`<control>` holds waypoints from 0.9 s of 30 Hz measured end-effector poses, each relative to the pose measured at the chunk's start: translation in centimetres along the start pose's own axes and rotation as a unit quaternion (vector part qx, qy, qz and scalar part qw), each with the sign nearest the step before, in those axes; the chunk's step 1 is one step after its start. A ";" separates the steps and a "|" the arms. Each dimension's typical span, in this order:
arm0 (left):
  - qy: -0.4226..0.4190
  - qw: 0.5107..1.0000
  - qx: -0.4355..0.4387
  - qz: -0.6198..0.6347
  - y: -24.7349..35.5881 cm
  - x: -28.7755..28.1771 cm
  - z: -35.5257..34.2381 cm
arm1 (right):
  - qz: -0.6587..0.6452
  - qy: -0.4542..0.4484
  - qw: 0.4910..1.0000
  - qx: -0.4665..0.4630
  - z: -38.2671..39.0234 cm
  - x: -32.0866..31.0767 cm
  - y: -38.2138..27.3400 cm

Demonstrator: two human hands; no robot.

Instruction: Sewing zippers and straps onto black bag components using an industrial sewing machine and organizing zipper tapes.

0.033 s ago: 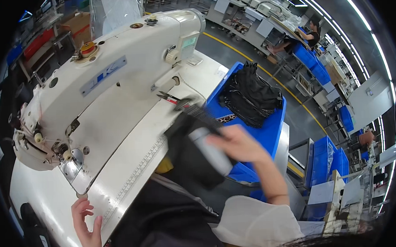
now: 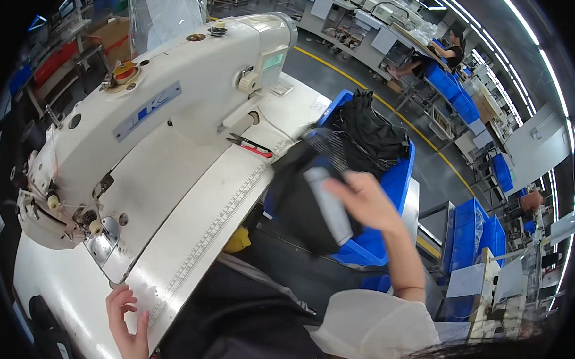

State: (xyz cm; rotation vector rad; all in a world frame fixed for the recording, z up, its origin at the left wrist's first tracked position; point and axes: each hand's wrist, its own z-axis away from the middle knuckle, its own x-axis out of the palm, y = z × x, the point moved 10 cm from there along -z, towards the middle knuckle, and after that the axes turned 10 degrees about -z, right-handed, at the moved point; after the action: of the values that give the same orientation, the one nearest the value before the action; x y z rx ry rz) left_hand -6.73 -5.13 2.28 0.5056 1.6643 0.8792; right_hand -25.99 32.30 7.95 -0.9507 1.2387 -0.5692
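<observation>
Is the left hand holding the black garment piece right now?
No, the left hand rests flat on the white sewing table edge, while the right hand holds the black garment piece over the blue bin.

Black garment (image 2: 304, 198) in the right hand (image 2: 365, 198) is motion-blurred; left hand (image 2: 128, 327) fingers rest unclear.

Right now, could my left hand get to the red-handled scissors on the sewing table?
Probably yes: the left hand rests free at the table's near edge, and bare tabletop leads to the scissors beside the sewing machine.
</observation>
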 end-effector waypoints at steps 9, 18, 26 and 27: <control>-0.017 0.998 0.030 -0.045 1.4 4.3 -2.1 | 0.454 -0.120 0.883 -0.026 -1.4 5.5 22.7; -0.002 0.998 0.004 -0.064 -0.2 5.1 -1.4 | 0.423 -0.057 0.871 -0.242 -1.1 2.5 19.7; 0.022 0.999 0.006 -0.032 0.1 4.8 -1.7 | 0.343 0.029 0.922 -0.180 -2.7 8.3 31.7; 0.035 0.997 0.038 -0.063 0.5 4.4 -1.7 | 0.322 0.072 0.920 -0.211 -2.6 8.2 31.8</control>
State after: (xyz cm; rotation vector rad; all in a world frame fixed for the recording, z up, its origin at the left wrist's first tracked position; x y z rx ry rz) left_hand -9.65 -2.15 0.03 0.4195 1.7784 0.7507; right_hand -30.26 41.31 -23.41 -0.7867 1.7444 0.1630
